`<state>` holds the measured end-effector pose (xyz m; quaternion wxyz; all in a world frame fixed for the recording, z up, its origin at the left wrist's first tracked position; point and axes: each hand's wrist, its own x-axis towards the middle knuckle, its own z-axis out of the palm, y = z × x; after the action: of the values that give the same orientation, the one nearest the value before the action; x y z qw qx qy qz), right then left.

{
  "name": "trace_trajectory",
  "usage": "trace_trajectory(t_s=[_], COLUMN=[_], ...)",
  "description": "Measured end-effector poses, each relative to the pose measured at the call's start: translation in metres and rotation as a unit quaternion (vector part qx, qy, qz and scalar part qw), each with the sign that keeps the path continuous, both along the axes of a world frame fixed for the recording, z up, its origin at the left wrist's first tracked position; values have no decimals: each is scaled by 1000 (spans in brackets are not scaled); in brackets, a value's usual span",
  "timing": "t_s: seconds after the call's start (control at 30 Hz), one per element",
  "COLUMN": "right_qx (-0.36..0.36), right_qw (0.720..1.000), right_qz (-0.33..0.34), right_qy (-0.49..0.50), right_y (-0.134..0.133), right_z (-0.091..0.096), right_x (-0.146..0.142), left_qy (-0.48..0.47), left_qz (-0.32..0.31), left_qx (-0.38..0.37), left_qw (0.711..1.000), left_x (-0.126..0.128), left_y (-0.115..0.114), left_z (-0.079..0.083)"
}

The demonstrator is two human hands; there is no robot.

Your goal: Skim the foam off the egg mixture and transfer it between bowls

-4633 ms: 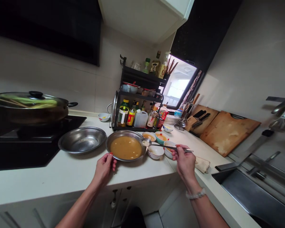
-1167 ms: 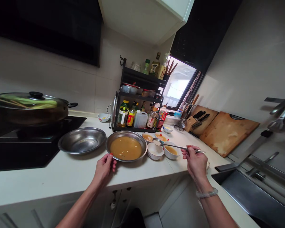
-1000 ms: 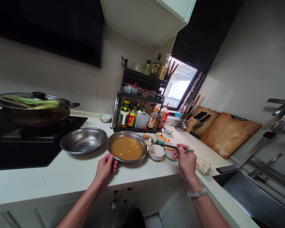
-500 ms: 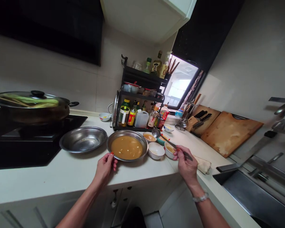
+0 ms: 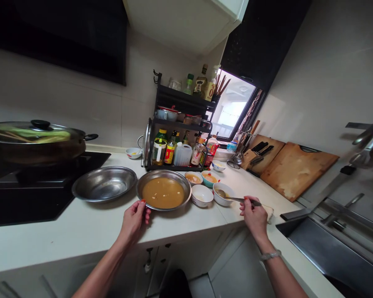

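Newly lowered ladle (image 5: 233, 198), dipping into front-right bowl (image 5: 221, 201), handle (image 5: 237, 200) between right hand's (image 5: 255, 215) fingers; dish rim (image 5: 188, 191) between left hand's (image 5: 134, 216).

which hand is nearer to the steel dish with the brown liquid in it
Left. The left hand grips the steel dish at its near left rim, while the right hand is off to its right, past two white bowls, holding a ladle.

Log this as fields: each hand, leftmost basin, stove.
Left hand: holding the rim of a round silver metal basin of brown liquid
Right hand: gripping a long-handled silver metal ladle, head in or just over a round white bowl
Leftmost basin: round, silver metal, beside the held one
Stove: flat, black, under a dark round lidded pan
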<state>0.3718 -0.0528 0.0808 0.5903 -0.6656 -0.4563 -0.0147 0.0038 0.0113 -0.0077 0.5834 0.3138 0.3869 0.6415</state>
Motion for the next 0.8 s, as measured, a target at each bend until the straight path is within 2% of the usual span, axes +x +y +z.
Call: trace_trajectory(t_s=[0.17, 0.3, 0.53, 0.8], right_qx=[39, 83, 105, 146], right_qw=[996, 989, 985, 971], right_qz=[-18, -5, -8, 9], right_qy=[73, 125, 138, 190], right_y=[3, 3, 1, 0], right_z=[-1, -1, 1, 12], right_x=[14, 24, 30, 21], left_qy=[0, -2, 5, -3], left_qz=[1, 1, -1, -2], left_qx=[1, -4, 0, -1], left_qw=[1000, 1000, 1000, 1000], left_x=[1, 1, 0, 1], left_y=[-1, -2, -3, -1], left_z=[2, 4, 3, 2])
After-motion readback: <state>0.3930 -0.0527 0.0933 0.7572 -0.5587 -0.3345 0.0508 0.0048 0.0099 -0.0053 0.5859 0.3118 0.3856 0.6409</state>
